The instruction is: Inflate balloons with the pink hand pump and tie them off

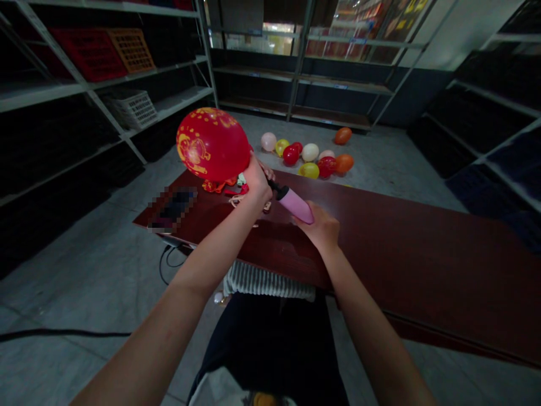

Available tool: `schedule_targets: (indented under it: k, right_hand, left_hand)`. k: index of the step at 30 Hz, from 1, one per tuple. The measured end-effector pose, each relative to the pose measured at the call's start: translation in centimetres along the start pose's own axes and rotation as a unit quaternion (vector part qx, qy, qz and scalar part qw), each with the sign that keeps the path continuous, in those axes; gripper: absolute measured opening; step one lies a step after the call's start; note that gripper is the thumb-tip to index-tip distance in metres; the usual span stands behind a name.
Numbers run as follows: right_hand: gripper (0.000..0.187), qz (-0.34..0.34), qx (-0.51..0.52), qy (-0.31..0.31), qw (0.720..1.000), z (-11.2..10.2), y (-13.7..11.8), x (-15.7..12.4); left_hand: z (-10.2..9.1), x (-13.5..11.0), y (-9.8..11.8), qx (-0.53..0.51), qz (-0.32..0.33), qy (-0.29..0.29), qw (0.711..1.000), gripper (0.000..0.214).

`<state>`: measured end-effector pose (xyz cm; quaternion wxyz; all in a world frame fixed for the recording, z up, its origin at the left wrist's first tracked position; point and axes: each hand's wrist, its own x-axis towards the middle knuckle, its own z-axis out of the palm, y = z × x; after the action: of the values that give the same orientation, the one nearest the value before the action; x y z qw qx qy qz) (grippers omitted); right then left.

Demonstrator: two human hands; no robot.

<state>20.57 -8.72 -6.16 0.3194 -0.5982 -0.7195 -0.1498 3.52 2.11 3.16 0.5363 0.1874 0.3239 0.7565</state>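
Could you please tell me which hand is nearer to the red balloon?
Left. The left hand pinches the neck of the balloon; the right hand is farther back, holding the pump.

Both forearms (203, 265) are bare as far up as the frame shows, as are the left hand (256, 181) and right hand (322, 226). A pale ribbed knit hem (266, 280) lies over dark trousers (274, 338). A white patch (215, 392) shows at the bottom edge.
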Motion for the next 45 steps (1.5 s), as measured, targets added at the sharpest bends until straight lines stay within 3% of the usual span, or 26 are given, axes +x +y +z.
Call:
schedule_targets:
  k: [5, 9, 12, 17, 23, 26, 29, 32, 37, 45]
  right_hand:
    - [0.052, -0.006, -0.002, -0.007, 1.0, -0.2, 0.1, 0.0]
    - [0.052, -0.003, 0.017, -0.003, 1.0, -0.4, 0.0, 0.1]
    - [0.051, 0.0, 0.039, 0.0, 0.999, -0.4, 0.0, 0.1]
    - [0.052, 0.028, 0.038, 0.011, 0.999, -0.1, 0.3, 0.1]
    - [0.055, 0.054, 0.038, 0.022, 0.998, 0.3, 0.4, 0.3]
    - [0.054, 0.073, 0.031, 0.027, 0.996, 0.5, 0.5, 0.4]
    - [0.053, 0.085, 0.024, 0.028, 0.996, 0.5, 0.5, 0.5]
    - [0.054, 0.081, 0.03, 0.017, 0.996, 0.5, 0.5, 0.5]
    - [0.051, 0.046, 0.034, -0.007, 0.998, 0.2, 0.1, 0.4]
    - [0.05, 0.006, 0.024, -0.026, 0.999, -0.2, -0.4, 0.2]
  left_hand:
    - [0.7, 0.9, 5.0, -0.029, -0.004, 0.031, 0.999, 0.051]
    - [1.2, 2.4, 9.0, -0.055, 0.003, -0.004, 0.998, 0.054]
    - [1.6, 3.2, 10.7, -0.075, 0.028, -0.024, 0.996, 0.061]
    - [3.0, 2.5, 9.2, -0.039, 0.053, -0.017, 0.998, 0.058]
    - [4.7, -0.5, 2.8, -0.002, 0.041, -0.027, 0.999, 0.058]
    - [4.6, -1.9, -0.7, -0.022, 0.026, -0.038, 0.999, 0.058]
    - [4.1, -2.5, -2.7, -0.033, 0.016, -0.044, 0.998, 0.057]
    - [3.5, -2.1, -2.5, -0.016, -0.007, -0.034, 0.999, 0.055]
    - [1.9, -1.5, -0.3, -0.001, -0.037, -0.01, 0.999, 0.055]
    - [0.0, 1.5, 4.8, -0.014, -0.021, 0.018, 1.0, 0.054]
